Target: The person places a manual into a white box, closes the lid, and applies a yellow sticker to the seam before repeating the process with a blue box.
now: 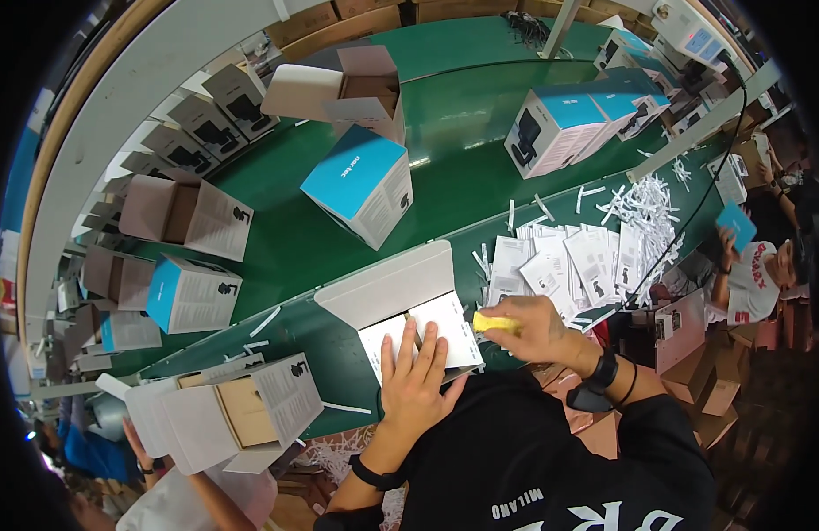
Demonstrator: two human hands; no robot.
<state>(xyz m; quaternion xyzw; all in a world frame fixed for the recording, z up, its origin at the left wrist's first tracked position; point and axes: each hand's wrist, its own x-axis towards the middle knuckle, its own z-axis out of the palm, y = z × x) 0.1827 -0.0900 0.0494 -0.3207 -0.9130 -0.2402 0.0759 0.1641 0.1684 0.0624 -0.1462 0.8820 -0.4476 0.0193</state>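
Observation:
A white carton (387, 296) with its large flap raised lies in front of me at the bench's near edge. My left hand (420, 372) rests flat on its white panel, fingers spread and holding nothing. Just to the right, my right hand (538, 329) is closed around a small yellow object (491, 323), its kind unclear because the fingers cover much of it. White leaflets (564, 265) lie in a loose pile beyond the right hand. A closed blue-topped carton (361, 181) stands farther off on the green bench.
Open cartons (184, 217) and closed ones fill the left side. Blue-topped boxes (569, 124) line up at the far right, near shredded white paper strips (644, 208). At lower left, a co-worker's arm (216, 500) reaches toward an open carton (285, 398). A black cable (706, 199) hangs at right.

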